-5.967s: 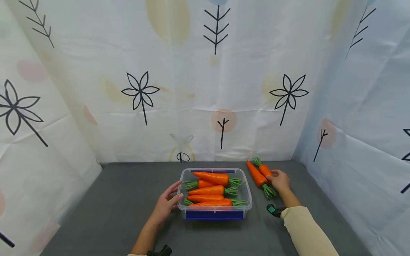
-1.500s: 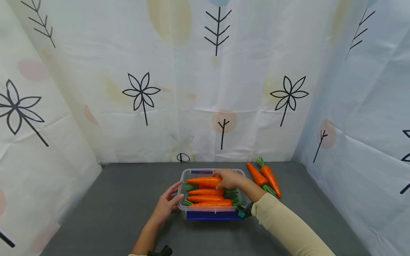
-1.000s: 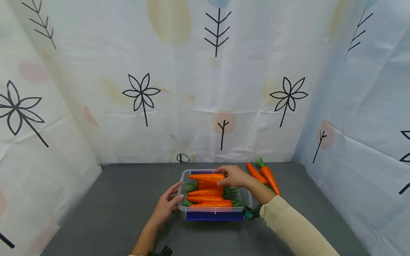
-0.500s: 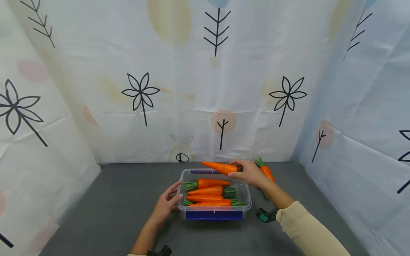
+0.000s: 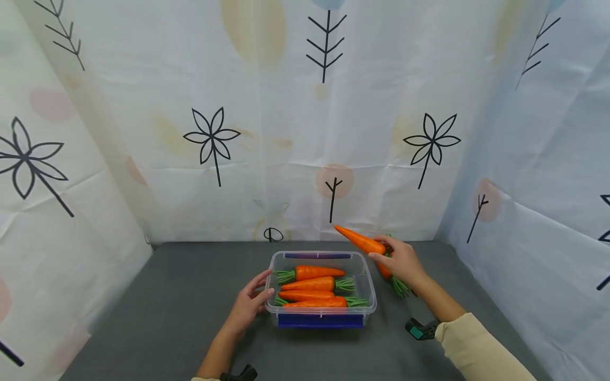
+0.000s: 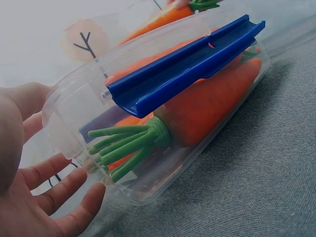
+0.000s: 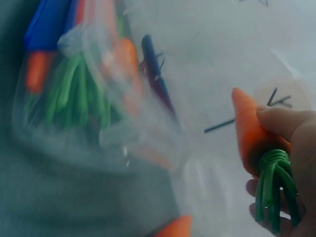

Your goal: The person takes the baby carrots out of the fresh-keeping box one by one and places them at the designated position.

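Carrot (image 5: 359,239) gripped by the right hand (image 5: 401,262) shows greens (image 7: 269,185) fullest in right wrist view; left hand (image 5: 246,304) spread.

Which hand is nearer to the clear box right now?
Left. The left hand is at the left end of the clear box, touching it; the right hand is off to its right, holding a carrot.

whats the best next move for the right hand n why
Probably ease the held carrot down onto the table beside the loose carrots: the right hand has just lifted it out of the box, and the loose carrots lie close by the hand.
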`<state>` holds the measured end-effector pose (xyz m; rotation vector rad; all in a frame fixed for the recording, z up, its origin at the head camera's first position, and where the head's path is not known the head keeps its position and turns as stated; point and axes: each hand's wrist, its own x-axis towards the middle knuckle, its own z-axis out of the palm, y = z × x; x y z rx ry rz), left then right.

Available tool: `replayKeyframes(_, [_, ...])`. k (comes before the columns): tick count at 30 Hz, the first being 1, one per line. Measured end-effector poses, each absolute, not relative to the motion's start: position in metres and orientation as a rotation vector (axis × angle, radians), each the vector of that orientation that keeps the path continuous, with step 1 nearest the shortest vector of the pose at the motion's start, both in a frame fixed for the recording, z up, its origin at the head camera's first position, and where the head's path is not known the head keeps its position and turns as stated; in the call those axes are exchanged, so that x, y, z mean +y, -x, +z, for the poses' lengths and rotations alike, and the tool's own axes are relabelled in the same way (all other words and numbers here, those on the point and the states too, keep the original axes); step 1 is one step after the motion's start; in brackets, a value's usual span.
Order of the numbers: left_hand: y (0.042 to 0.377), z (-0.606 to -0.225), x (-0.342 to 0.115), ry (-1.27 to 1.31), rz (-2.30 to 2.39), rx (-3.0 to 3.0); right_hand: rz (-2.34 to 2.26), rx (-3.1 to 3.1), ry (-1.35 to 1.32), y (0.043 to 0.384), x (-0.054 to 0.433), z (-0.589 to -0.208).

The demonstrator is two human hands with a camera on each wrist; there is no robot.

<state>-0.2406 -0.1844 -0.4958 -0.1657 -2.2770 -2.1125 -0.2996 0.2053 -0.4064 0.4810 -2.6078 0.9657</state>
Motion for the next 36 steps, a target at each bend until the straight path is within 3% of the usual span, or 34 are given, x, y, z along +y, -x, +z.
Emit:
replayKeyframes(14, [0.227, -0.475, -0.180, 0.184, -2.107, -2.296, 0.854, -2.519, -0.234, 0.290, 0.252, -0.444])
replayKeyframes(23, [0.239, -0.496, -0.184, 0.140, -2.078, -2.322, 0.817, -2.446, -0.117, 0.291, 0.281, -0.474])
replayKeyframes(36, [0.239, -0.497, -0.184, 0.118, -2.066, -2.345, 0.902, -2.637, 0.207, 0.293, 0.306, -0.495])
